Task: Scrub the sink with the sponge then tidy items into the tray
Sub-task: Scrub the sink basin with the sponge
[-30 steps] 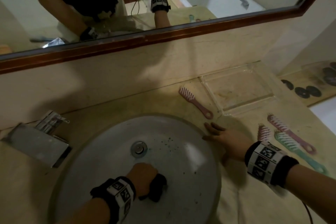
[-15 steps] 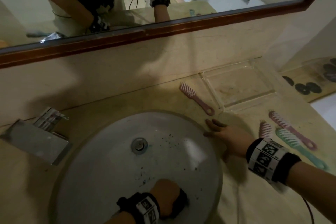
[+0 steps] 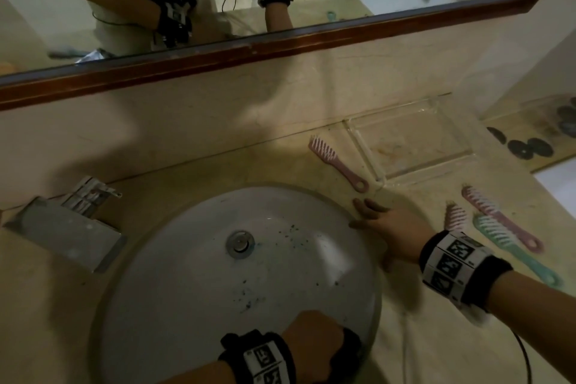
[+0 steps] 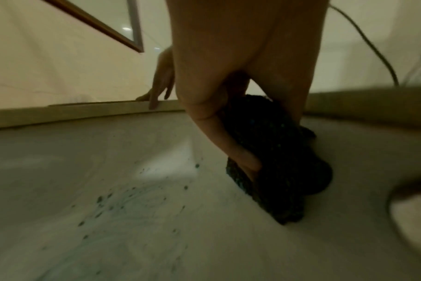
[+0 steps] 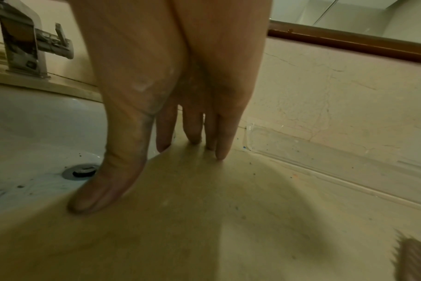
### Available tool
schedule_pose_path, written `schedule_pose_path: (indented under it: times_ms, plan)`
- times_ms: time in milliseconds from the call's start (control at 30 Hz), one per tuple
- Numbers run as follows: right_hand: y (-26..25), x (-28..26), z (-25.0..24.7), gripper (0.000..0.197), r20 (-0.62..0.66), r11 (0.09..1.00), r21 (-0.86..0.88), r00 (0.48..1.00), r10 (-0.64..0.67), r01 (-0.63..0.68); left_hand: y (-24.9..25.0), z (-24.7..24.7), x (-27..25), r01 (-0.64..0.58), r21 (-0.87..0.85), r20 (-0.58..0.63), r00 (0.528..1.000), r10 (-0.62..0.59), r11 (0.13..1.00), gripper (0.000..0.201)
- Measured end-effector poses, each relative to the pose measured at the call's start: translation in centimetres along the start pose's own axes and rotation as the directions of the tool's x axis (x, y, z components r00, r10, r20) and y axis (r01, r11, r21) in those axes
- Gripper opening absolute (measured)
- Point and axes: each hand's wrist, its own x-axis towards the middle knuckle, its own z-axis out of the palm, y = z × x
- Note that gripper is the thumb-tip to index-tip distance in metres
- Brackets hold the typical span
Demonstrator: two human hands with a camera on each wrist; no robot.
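A round white sink (image 3: 193,284) with dark specks and a metal drain (image 3: 240,242) is set into the beige counter. My left hand (image 3: 314,343) grips a dark sponge (image 4: 276,163) and presses it on the basin's near right wall. The right hand (image 3: 386,224) rests flat with straight fingers (image 5: 192,131) on the counter at the sink's right rim. A clear tray (image 3: 414,146) lies behind it against the wall. One pink comb (image 3: 338,164) lies left of the tray; two pink combs (image 3: 498,218) and a green comb (image 3: 514,249) lie to the right.
A chrome faucet (image 3: 68,227) stands at the sink's left. A wood-framed mirror (image 3: 280,40) runs along the wall above the counter. Dark round discs (image 3: 530,148) sit on a ledge at the far right. A cable (image 3: 523,358) trails from my right wrist.
My left hand has dragged the sponge from the basin's middle toward the near right wall. The right hand has stayed on the rim.
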Motion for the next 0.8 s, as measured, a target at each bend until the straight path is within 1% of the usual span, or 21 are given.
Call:
schedule_pose_path:
  times_ms: [33, 100, 133, 167, 200, 267, 300, 367, 467, 500, 533, 600, 667, 700, 733, 800]
  plan:
    - [0.0, 0.0, 0.0, 0.097, -0.004, 1.0, -0.004, 1.0, -0.002, 0.002, -0.6, 0.1, 0.1, 0.006, -0.011, 0.012, 1.0, -0.006, 1.0, 0.037]
    - [-0.1, 0.0, 0.1, 0.096, 0.001, 1.0, -0.006, 1.0, 0.0, 0.0, -1.8, -0.3, 0.4, 0.029, -0.11, 0.003, 1.0, -0.028, 0.994, 0.027]
    - [-0.1, 0.1, 0.2, 0.096, 0.0, 1.0, -0.005, 1.0, 0.001, -0.001, -2.5, -0.4, 0.6, 0.063, -0.177, 0.005, 0.998, -0.063, 0.982, 0.023]
    - [-0.1, 0.1, 0.3, 0.096, -0.004, 1.0, -0.011, 1.0, -0.001, 0.001, -3.2, -0.5, 0.9, 0.099, -0.209, -0.005, 0.995, -0.102, 0.973, 0.022]
    - [-0.2, 0.1, 0.2, 0.096, 0.003, 1.0, -0.02, 1.0, -0.001, 0.001, -3.9, -0.6, 1.2, 0.157, -0.217, -0.016, 0.986, -0.164, 0.964, 0.027]
    - [-0.2, 0.1, 0.2, 0.096, -0.003, 0.999, -0.035, 1.0, 0.003, -0.003, -5.1, -1.1, 1.7, 0.264, -0.252, -0.074, 0.954, -0.291, 0.931, 0.044]
    - [-0.2, 0.2, 0.2, 0.097, -0.006, 0.999, -0.041, 1.0, 0.005, -0.005, -5.5, -1.2, 1.9, 0.274, -0.257, -0.107, 0.945, -0.308, 0.927, 0.048]
    - [-0.2, 0.2, 0.2, 0.098, 0.005, 0.999, -0.052, 1.0, 0.008, -0.008, -4.9, -1.5, 1.7, 0.226, -0.266, -0.131, 0.955, -0.267, 0.937, 0.046]
    - [-0.2, 0.3, 0.3, 0.1, 0.007, 0.998, -0.057, 1.0, 0.009, -0.008, -1.3, -2.1, 0.6, 0.012, -0.219, -0.135, 0.99, -0.043, 0.976, 0.032]
    - [-0.2, 0.3, 0.3, 0.099, 0.007, 0.998, -0.054, 1.0, 0.009, -0.009, -0.2, -2.1, 0.6, -0.047, -0.171, -0.119, 0.993, 0.026, 0.984, 0.032]
    - [-0.1, 0.3, 0.3, 0.099, 0.006, 0.999, -0.051, 1.0, 0.008, -0.008, 0.4, -2.2, 0.7, -0.078, -0.124, -0.102, 0.993, 0.066, 0.989, 0.033]
    - [-0.1, 0.2, 0.2, 0.098, -0.003, 0.999, -0.043, 1.0, 0.008, -0.008, 0.5, -2.6, 1.4, -0.061, -0.109, -0.073, 0.996, 0.054, 0.992, 0.027]
    - [-0.1, 0.3, 0.3, 0.098, -0.01, 0.999, -0.037, 1.0, 0.011, -0.012, -0.2, -2.7, 2.0, 0.03, -0.087, -0.006, 1.0, -0.03, 0.996, 0.026]
    - [-0.2, 0.3, 0.3, 0.098, -0.005, 0.999, -0.036, 1.0, 0.013, -0.013, -0.7, -2.6, 2.3, 0.081, -0.07, 0.019, 0.997, -0.08, 0.994, 0.032]
    - [-0.2, 0.4, 0.3, 0.099, 0.003, 0.999, -0.033, 1.0, 0.012, -0.012, -0.9, -2.7, 2.5, 0.124, -0.06, 0.02, 0.992, -0.123, 0.99, 0.04]
    - [-0.1, 0.4, 0.3, 0.101, 0.016, 0.999, -0.032, 1.0, 0.01, -0.01, -1.4, -3.2, 2.9, 0.188, -0.071, -0.004, 0.982, -0.189, 0.98, 0.046]
